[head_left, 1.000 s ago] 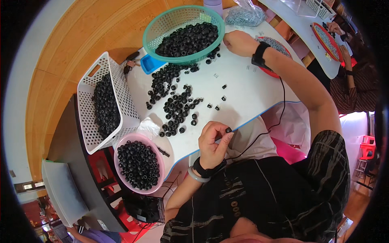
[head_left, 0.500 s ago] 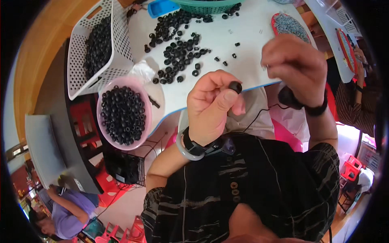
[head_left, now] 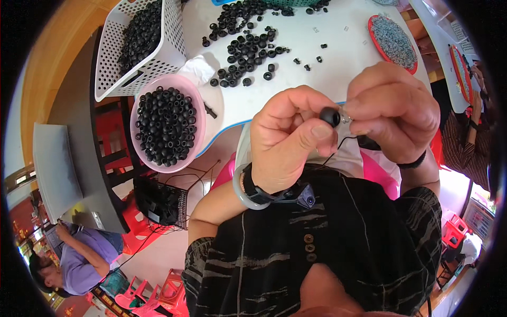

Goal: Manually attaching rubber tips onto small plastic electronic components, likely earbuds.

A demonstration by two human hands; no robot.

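Observation:
Between the thumb and fingers of my left hand (head_left: 290,134) sits a small round black plastic cap (head_left: 330,116), its hollow end facing right. My right hand (head_left: 396,111) pinches a tiny metal spring (head_left: 344,117) at the cap's opening; whether it is inside cannot be made out. Both hands are above my lap by the table's near edge. Beyond them, many loose black caps (head_left: 248,55) lie on the white table (head_left: 301,58), with a few smaller black pieces (head_left: 308,67). A red tray (head_left: 371,39) heaped with small metal springs (head_left: 395,42) lies past my right hand.
At the left stand a pink bowl (head_left: 200,124) full of black caps and a white perforated basket (head_left: 171,37) of black parts. Crumpled white paper (head_left: 198,70) lies between them and the pile. A green basket (head_left: 290,2) stands at the back. Other people sit nearby.
My right hand has come down and left from near the red tray to the black cap, bringing the spring. My left hand has moved slightly right, and the view has shifted.

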